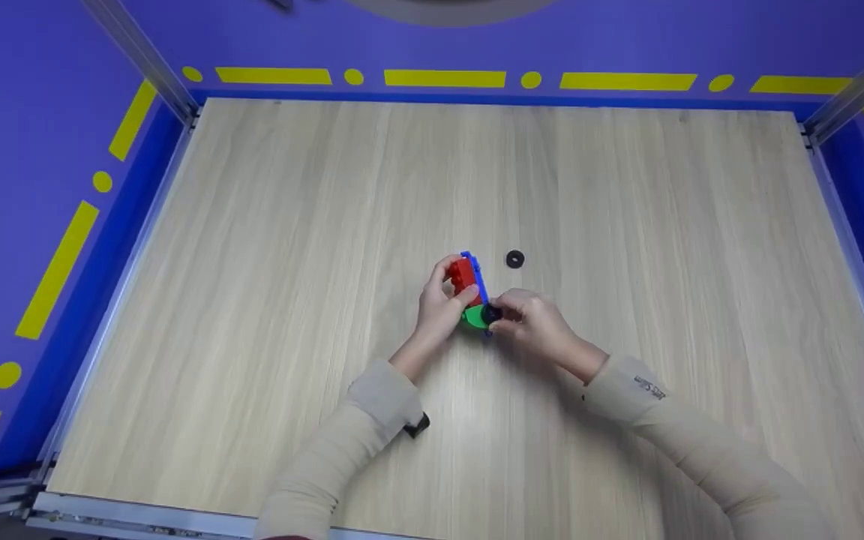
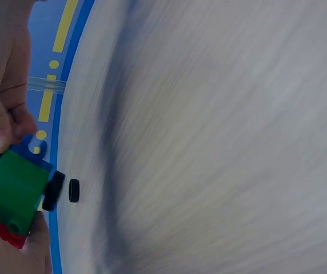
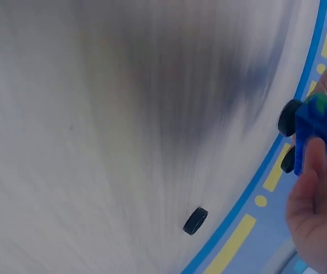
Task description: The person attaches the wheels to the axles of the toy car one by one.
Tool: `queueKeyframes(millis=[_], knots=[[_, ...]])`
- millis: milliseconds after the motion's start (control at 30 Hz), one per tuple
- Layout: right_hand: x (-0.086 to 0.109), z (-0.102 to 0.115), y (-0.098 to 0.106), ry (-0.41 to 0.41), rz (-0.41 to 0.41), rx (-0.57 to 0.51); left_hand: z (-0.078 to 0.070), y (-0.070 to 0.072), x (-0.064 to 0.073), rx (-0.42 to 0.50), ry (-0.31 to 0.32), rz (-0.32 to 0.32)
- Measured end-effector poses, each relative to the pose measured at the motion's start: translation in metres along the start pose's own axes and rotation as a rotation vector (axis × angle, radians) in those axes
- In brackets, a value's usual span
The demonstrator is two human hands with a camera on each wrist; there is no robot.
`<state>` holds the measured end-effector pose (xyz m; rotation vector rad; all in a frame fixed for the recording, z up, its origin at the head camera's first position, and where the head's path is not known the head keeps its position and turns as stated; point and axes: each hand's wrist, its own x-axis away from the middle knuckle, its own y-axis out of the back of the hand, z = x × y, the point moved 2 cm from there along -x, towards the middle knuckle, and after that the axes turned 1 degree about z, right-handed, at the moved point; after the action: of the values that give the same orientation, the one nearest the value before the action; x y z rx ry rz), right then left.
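My left hand (image 1: 443, 304) grips a toy vehicle by its red brick (image 1: 463, 276), with the thumb across it. Under the red brick and a rounded green brick (image 2: 19, 188) runs a blue wheeled base (image 1: 477, 277). At the green end, my right hand (image 1: 541, 326) pinches a black wheel (image 1: 490, 313) against the side of the base. More black wheels, one of them in the left wrist view (image 2: 53, 191), sit on the vehicle. The right fingers partly hide the blue end in the right wrist view.
A loose black wheel (image 1: 515, 259) lies flat on the wooden table (image 1: 289, 225), just beyond the right hand. Blue walls (image 1: 627, 45) with yellow marks enclose the table. A small black object (image 1: 417, 426) shows at the left cuff.
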<state>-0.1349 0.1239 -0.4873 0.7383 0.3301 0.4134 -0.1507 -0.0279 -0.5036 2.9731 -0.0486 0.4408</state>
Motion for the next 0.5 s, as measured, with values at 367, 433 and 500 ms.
queueKeyframes(millis=[367, 433, 500], knots=[[0.001, -0.006, 0.003, -0.045, 0.123, -0.040, 0.000, 0.000, -0.005, -0.047, -0.032, 0.063], [0.000, -0.009, 0.005, -0.070, 0.137, -0.058, 0.003, 0.002, -0.007, -0.044, -0.023, 0.060], [-0.003, -0.014, 0.008, -0.101, 0.145, -0.086, 0.005, 0.005, -0.009, -0.039, -0.012, 0.051]])
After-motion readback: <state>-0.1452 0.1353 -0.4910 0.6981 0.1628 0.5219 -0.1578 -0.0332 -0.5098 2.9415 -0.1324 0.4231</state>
